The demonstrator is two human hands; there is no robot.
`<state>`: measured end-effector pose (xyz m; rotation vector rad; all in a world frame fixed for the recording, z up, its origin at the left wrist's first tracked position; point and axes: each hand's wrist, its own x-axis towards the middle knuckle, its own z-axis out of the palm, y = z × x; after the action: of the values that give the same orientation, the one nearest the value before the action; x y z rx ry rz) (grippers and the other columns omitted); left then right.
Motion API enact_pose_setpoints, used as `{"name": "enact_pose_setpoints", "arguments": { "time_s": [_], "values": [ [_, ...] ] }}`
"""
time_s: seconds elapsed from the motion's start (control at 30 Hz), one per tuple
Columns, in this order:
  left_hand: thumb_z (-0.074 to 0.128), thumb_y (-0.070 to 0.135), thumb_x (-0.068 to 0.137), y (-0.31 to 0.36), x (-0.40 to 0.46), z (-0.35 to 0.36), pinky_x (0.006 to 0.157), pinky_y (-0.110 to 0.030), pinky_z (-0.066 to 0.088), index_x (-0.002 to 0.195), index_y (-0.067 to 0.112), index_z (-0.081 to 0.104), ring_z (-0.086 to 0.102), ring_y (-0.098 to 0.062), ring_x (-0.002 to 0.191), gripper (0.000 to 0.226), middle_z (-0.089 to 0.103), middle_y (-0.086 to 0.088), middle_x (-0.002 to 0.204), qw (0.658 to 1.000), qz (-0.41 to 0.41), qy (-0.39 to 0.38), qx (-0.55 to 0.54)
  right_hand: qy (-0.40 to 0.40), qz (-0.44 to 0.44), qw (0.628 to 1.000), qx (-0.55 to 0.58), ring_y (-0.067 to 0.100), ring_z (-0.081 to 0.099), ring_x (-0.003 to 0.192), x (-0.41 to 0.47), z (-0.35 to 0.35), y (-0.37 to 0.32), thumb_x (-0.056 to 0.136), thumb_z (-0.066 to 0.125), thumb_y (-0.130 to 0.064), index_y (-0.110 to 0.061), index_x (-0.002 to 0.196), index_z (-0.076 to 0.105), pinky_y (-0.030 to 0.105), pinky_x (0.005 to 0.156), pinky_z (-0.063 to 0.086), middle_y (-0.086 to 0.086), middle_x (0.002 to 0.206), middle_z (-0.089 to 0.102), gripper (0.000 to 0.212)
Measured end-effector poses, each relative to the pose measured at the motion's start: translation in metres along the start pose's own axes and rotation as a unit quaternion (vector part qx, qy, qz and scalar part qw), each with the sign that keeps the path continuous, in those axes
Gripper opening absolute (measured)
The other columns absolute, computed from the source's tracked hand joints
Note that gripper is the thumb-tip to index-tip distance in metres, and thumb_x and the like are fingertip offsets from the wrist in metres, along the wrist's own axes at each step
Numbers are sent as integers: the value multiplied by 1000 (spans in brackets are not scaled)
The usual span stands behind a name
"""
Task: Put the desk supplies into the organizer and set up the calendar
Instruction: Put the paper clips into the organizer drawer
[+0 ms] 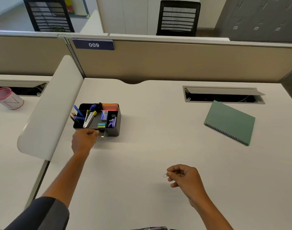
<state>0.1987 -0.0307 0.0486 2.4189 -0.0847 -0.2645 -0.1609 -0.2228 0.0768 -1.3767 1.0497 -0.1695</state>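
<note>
From my seat at the remote feed I see two arms coming in from the bottom edge, both bare from above the elbow down to the fingers. The left arm wears a short sleeve that ends above the elbow; its cloth is dark navy, with a greyer, lighter panel along the side facing the middle of the view, and the hem looks loose and softly folded. The right arm shows no sleeve at all within the view. I see no watch, ring, band or glove on the left hand or the right hand. The nails are short, as far as I can tell.
</note>
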Motion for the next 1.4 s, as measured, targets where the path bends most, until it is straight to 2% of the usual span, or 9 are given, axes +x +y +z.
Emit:
{"name": "enact_pose_setpoints", "arguments": {
  "time_s": [0.1, 0.27, 0.37, 0.43, 0.53, 0.67, 1.03, 1.23, 1.4],
  "values": [
    [76, 36, 93, -6, -4, -1, 77, -42, 61, 99, 22, 82, 74, -22, 71, 16, 76, 0, 76, 1000, 1, 6, -8, 3, -4, 1000, -1, 27, 76, 78, 0, 1, -3, 88, 78, -1, -12, 91, 80, 36, 64, 63, 9, 81, 78, 11],
    [76, 29, 93, 10, -41, -5, 86, -41, 58, 110, 21, 80, 72, -26, 95, 19, 77, -1, 103, 996, 50, 57, -44, 4, -19, 1000, 1, 25, 76, 78, 0, 10, -13, 88, 78, -3, -14, 91, 81, 36, 66, 64, 5, 83, 79, 12],
    [81, 22, 91, 31, -89, 2, 67, -29, 56, 101, 26, 81, 71, -22, 66, 10, 75, 8, 76, 984, 111, -63, -121, 3, -26, 999, 20, 25, 75, 77, 0, 17, -21, 88, 78, -3, -13, 91, 81, 37, 66, 64, 7, 83, 79, 11],
    [82, 18, 90, 41, -124, 10, 57, -21, 51, 98, 28, 80, 67, -14, 53, 12, 76, 8, 76, 962, 127, -188, -155, 2, -29, 999, 36, 26, 76, 76, -2, 21, -26, 87, 79, -2, -12, 91, 81, 38, 66, 64, 8, 83, 79, 11],
    [84, 23, 89, 52, -166, 21, 59, -20, 51, 99, 25, 81, 68, -12, 56, 11, 79, 7, 87, 924, 168, -309, -149, 0, -33, 998, 50, 27, 76, 77, -4, 28, -30, 86, 80, -3, -12, 92, 82, 39, 67, 64, 7, 84, 79, 11],
    [82, 36, 90, 53, -186, 29, 67, -28, 60, 96, 29, 81, 72, -18, 67, 10, 78, 14, 91, 904, 211, -349, -128, -5, -39, 998, 49, 25, 76, 76, -9, 32, -31, 86, 81, -6, -13, 93, 81, 39, 68, 64, 5, 85, 79, 10],
    [81, 33, 91, 41, -182, 28, 64, -21, 56, 91, 27, 78, 71, -16, 65, 6, 76, 15, 88, 920, 195, -324, -104, -30, -48, 998, 39, 25, 76, 77, -19, 39, -30, 86, 83, -12, -16, 96, 80, 38, 71, 65, 4, 87, 79, 11],
    [81, 22, 91, 22, -113, 1, 49, -21, 44, 81, 21, 76, 68, -9, 50, 11, 73, 11, 67, 977, 126, -153, -78, -27, -56, 998, -2, 23, 75, 77, -15, 24, -21, 88, 80, -11, -20, 102, 77, 38, 74, 65, -1, 92, 78, 17],
    [79, 34, 92, -6, -32, -36, 70, -36, 57, 89, 31, 76, 72, -16, 66, 5, 76, 8, 87, 989, 143, -17, 44, 40, -45, 997, -48, 17, 75, 74, -5, -6, -4, 87, 81, -18, -26, 96, 78, 40, 75, 65, -2, 82, 78, 12]
  ]
}}
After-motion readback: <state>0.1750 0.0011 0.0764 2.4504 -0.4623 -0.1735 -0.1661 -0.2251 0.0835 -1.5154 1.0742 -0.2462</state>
